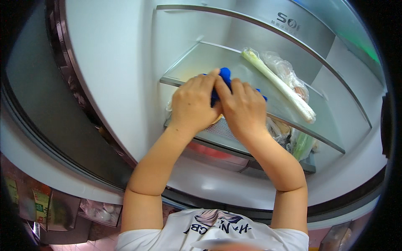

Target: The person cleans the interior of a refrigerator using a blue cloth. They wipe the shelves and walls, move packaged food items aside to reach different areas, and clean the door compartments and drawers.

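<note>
Both of my hands are at the front edge of a glass shelf (289,100) inside an open refrigerator. A bunched blue cloth (225,75) pokes out between them and past the right fingers. My left hand (194,102) is closed on the cloth, fingers bent over it. Beside it, nearly touching, my right hand (243,104) is also closed on the cloth, with its fingertips hidden from view. To the right on the same shelf lies a long leek (280,85), next to a clear plastic bag (282,67) with something brownish inside.
Below, a lower shelf holds bagged green vegetables (302,145) and a mesh-like item (220,129) partly behind my wrists. Another glass shelf edge (268,26) crosses above. At lower left, door bins hold packages and a bag of round white items (100,210).
</note>
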`<state>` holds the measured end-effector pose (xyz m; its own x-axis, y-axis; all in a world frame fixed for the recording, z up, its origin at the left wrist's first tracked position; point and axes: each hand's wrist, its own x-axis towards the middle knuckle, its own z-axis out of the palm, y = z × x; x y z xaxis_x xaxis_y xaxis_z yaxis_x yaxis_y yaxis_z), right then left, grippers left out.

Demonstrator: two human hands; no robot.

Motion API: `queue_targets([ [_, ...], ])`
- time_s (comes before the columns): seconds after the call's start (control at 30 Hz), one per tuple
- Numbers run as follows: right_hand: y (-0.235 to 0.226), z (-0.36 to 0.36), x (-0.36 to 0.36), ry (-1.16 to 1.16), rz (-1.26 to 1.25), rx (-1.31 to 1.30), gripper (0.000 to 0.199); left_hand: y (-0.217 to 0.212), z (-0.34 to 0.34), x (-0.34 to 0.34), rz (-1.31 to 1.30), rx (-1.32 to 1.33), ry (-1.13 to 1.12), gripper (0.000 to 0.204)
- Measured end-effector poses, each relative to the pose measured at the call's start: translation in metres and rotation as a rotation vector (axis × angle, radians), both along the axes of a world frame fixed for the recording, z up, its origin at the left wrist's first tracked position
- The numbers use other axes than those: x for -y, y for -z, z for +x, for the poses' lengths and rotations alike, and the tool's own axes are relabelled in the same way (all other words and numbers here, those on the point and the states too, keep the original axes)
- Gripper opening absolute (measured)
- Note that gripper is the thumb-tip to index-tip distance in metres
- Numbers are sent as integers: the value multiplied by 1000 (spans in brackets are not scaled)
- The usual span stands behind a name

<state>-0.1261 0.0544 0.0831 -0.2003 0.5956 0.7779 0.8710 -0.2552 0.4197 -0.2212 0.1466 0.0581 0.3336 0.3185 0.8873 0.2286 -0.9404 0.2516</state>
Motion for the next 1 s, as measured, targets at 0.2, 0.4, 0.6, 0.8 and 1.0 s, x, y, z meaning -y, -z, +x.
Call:
queue_targets([
  [0.2, 8, -27, -56, -29, 5, -41, 33, 2, -28, -30, 4, -6, -200, 46],
  [0.4, 11, -26, -63, -125, 22, -72, 34, 6, -26, -33, 27, 15, -260, 44],
  [0.6, 10, -13, -45, -228, -21, -114, 45, 4, -25, -25, 61, -52, -261, 49],
  [0.8, 5, 11, -1, -266, -35, -156, 45, 1, -10, 9, 144, -90, -216, 56],
  [1.0, 8, 40, 56, -147, 21, -174, 43, -2, 25, 52, 183, -102, -79, 57],
])
